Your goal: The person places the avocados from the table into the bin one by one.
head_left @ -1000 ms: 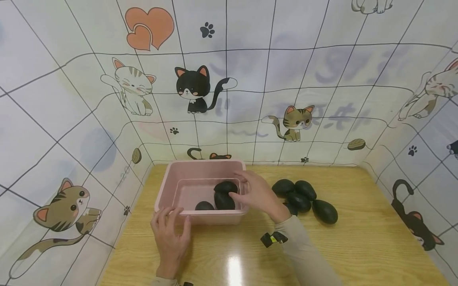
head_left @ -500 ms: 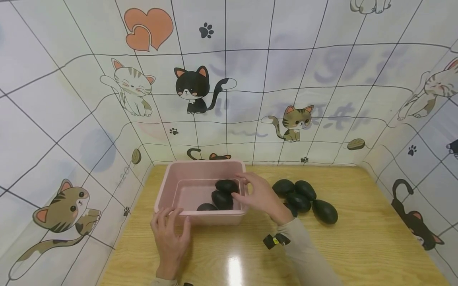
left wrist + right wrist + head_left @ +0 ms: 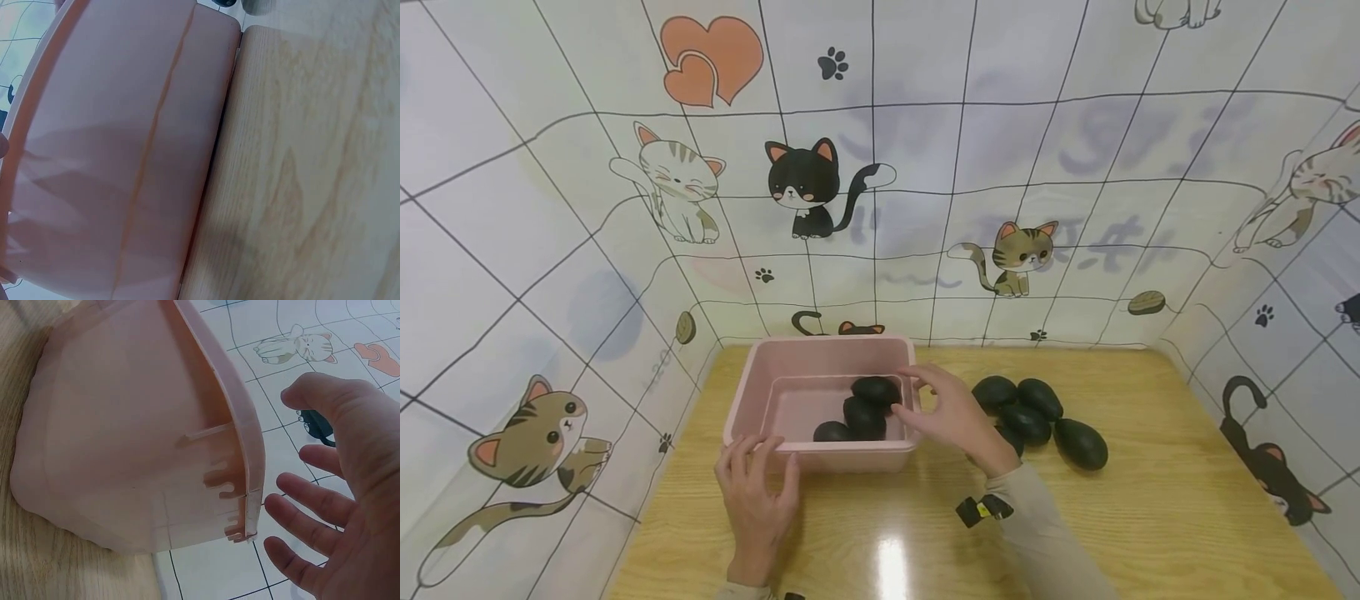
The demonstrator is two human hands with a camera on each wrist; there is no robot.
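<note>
R wrist view: right grip [image 3: 337,506] fingers spread, empty; head view unclear.

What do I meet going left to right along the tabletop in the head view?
Left hand on the near rim of the pink bin → avocados in the bin → right hand, empty → pile of avocados on the table.

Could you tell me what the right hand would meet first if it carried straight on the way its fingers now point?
Probably the top avocado in the pink tub: the right hand hangs open over the tub's right rim, fingers aimed left into it. Depth is unclear, so it might clip the rim first.
</note>
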